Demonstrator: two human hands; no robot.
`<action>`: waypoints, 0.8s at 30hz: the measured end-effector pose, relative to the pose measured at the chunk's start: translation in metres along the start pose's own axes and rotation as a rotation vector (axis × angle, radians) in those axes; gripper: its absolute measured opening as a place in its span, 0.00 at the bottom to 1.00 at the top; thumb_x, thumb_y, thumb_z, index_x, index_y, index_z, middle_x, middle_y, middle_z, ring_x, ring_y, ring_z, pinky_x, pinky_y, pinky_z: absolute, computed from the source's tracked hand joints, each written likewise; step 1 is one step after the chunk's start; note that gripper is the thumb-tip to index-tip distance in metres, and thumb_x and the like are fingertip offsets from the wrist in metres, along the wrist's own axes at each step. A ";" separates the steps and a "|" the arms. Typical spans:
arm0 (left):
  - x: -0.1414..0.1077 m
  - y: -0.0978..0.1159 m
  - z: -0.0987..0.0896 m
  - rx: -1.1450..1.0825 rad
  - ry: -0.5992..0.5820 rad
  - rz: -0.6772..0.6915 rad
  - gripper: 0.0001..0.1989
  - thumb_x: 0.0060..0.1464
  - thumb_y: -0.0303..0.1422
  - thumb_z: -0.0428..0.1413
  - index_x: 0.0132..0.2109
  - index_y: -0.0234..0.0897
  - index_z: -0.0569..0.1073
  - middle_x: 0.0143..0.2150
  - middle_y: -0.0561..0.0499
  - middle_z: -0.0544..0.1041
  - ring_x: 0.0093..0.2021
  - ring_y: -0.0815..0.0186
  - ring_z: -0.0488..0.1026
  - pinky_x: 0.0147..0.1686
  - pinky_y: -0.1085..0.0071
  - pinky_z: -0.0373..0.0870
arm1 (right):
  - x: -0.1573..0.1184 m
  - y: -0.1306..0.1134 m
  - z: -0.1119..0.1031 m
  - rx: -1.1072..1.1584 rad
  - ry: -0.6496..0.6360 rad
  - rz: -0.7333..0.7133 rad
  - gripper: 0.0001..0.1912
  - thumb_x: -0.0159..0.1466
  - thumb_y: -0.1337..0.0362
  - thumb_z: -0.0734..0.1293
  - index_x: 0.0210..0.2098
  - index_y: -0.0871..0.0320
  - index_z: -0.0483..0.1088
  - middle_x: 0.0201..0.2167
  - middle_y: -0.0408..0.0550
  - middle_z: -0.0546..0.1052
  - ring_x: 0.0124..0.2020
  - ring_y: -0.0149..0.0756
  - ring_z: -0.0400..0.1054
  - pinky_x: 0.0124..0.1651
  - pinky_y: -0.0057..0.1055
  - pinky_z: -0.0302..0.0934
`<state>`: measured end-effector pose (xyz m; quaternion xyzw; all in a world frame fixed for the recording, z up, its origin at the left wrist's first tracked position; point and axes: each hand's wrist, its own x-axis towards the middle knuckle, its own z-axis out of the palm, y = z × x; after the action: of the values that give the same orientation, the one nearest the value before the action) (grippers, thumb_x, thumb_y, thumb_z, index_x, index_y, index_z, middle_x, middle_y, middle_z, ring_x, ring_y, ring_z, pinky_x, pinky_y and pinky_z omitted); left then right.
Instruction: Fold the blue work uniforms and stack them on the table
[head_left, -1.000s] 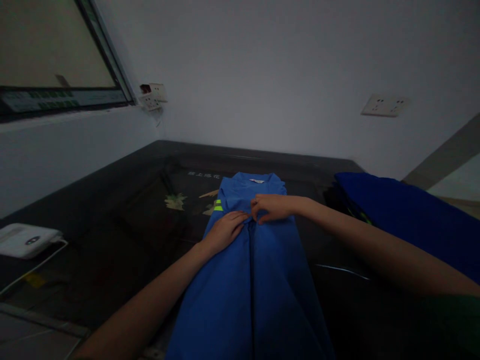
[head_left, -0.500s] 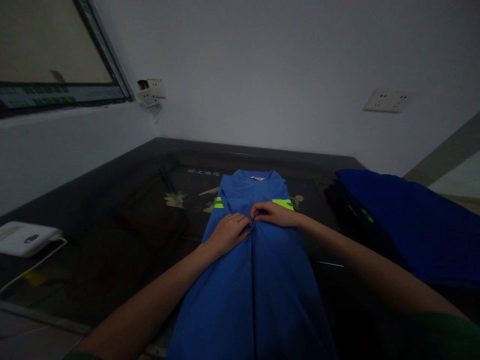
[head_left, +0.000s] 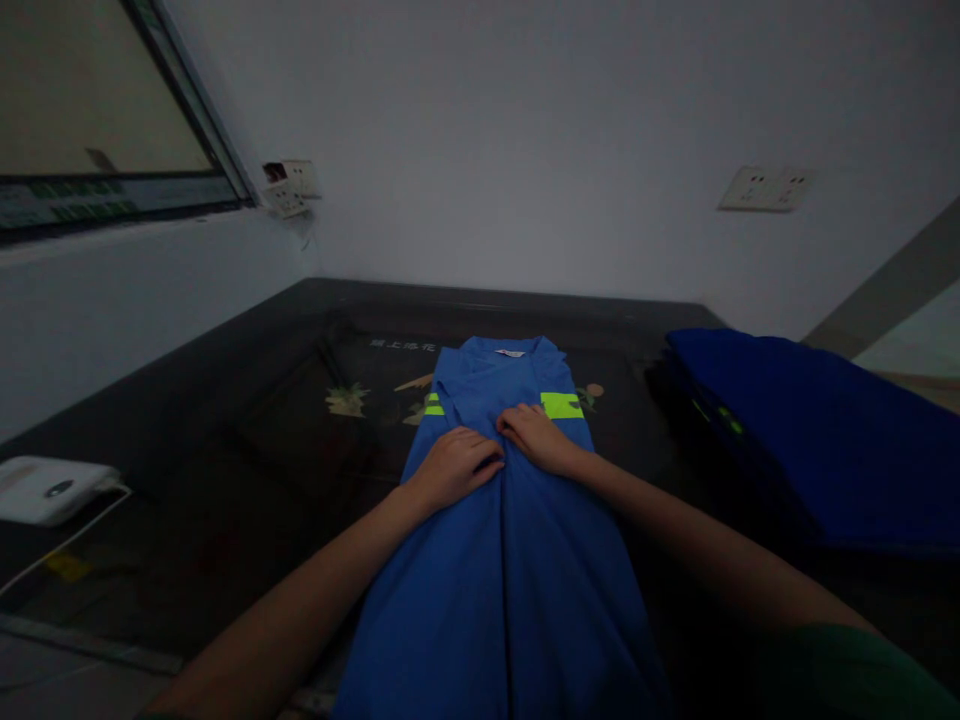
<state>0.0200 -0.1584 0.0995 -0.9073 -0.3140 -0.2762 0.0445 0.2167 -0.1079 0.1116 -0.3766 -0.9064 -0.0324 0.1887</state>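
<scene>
A blue work jacket lies on the dark glossy tabletop, collar at the far end and hem running toward me. It has a small white neck label and bright yellow-green bands on both sides. My left hand rests on the jacket just left of its front seam, fingers closed on the edge of the cloth. Right beside it, slightly farther away, my right hand has its fingers curled and pinched at the same seam below the collar. Dim light hides the exact fold between the fingertips.
At right lies a stack of folded darker blue garments. A white device with a cable sits on the left. Behind the table stands a wall with sockets, and a window is at the upper left.
My right hand has turned slightly, its wrist drawing nearer to me, while its fingertips stay close to the seam. The left hand keeps its place. The view has shifted a little.
</scene>
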 end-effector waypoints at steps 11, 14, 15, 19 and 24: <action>0.001 0.017 -0.021 0.008 -0.113 0.011 0.11 0.60 0.29 0.50 0.47 0.39 0.75 0.44 0.45 0.78 0.46 0.58 0.74 0.48 0.61 0.67 | -0.003 0.009 0.002 -0.049 0.101 -0.087 0.07 0.67 0.66 0.60 0.41 0.59 0.68 0.40 0.51 0.72 0.43 0.40 0.60 0.47 0.36 0.53; -0.012 0.058 -0.053 -0.109 -0.096 -0.108 0.10 0.60 0.31 0.51 0.43 0.39 0.76 0.40 0.47 0.78 0.41 0.60 0.75 0.42 0.66 0.68 | -0.003 0.012 0.003 -0.045 0.098 -0.101 0.08 0.67 0.63 0.60 0.39 0.59 0.68 0.39 0.51 0.72 0.42 0.40 0.59 0.46 0.35 0.53; -0.023 0.076 -0.063 -0.190 -0.110 -0.143 0.09 0.60 0.33 0.50 0.42 0.40 0.76 0.38 0.49 0.78 0.38 0.63 0.75 0.39 0.68 0.69 | -0.002 0.013 0.003 -0.043 0.096 -0.105 0.09 0.68 0.61 0.60 0.38 0.59 0.68 0.38 0.50 0.72 0.41 0.39 0.59 0.46 0.35 0.53; -0.095 0.149 -0.069 -0.472 -0.409 -0.272 0.10 0.61 0.39 0.52 0.38 0.46 0.78 0.31 0.55 0.79 0.34 0.66 0.75 0.33 0.73 0.67 | 0.000 0.015 0.003 -0.066 0.086 -0.118 0.13 0.68 0.57 0.60 0.35 0.59 0.68 0.36 0.50 0.72 0.40 0.39 0.59 0.46 0.35 0.53; -0.186 0.192 0.013 -0.495 -0.467 -0.565 0.14 0.54 0.35 0.58 0.48 0.46 0.76 0.47 0.48 0.79 0.45 0.58 0.76 0.43 0.66 0.70 | -0.003 0.010 0.002 -0.159 0.095 -0.094 0.15 0.67 0.54 0.60 0.36 0.60 0.70 0.36 0.52 0.72 0.40 0.41 0.60 0.45 0.35 0.54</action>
<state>0.0191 -0.4102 0.0079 -0.8072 -0.4756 -0.1322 -0.3236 0.2243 -0.1024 0.1076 -0.3454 -0.9076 -0.1308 0.1994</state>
